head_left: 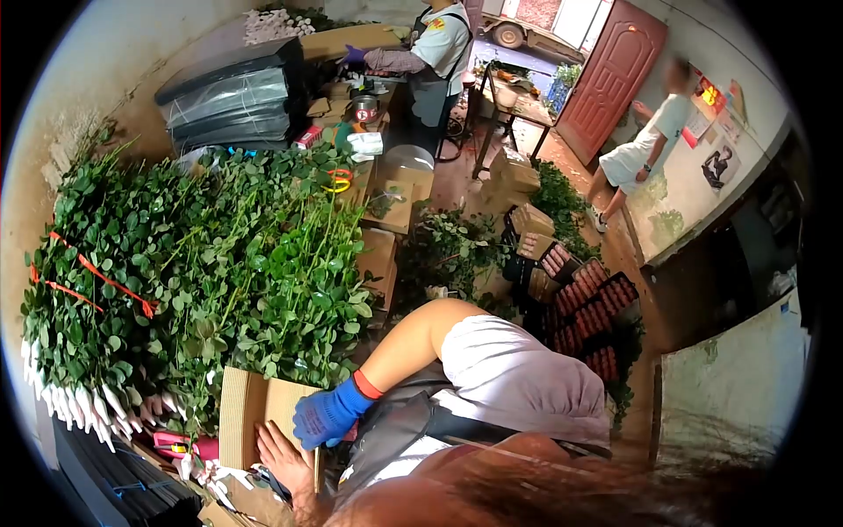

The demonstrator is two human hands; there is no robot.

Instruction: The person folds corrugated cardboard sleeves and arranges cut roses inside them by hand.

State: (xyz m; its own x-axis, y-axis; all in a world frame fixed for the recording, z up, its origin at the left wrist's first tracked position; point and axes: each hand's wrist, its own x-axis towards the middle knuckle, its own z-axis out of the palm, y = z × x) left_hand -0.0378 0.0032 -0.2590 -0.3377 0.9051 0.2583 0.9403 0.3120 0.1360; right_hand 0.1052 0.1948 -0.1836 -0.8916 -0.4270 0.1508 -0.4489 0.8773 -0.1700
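Note:
My bare left hand (pixel 285 458) lies with its fingers stretched out flat on a sheet of corrugated cardboard (pixel 243 413). Beside it, my right hand (pixel 325 419), in a blue glove with a red cuff, is closed at the edge of the same cardboard. A little reddish colour shows under the glove; I cannot make out what it is. Just past the cardboard, a big pile of leafy green rose stems (pixel 263 281) covers the bench. White-wrapped flower heads (pixel 83 408) stick out at its near left end, and red ties (pixel 105 277) cross the stems.
Black folded sheets (pixel 123 483) are stacked at lower left, near a pink object (pixel 189 446). A wrapped black stack (pixel 233 97) stands behind the stems. Bundled roses (pixel 584 307) lie on the floor. One co-worker (pixel 439 53) works at the back; another person (pixel 650 140) stands at right.

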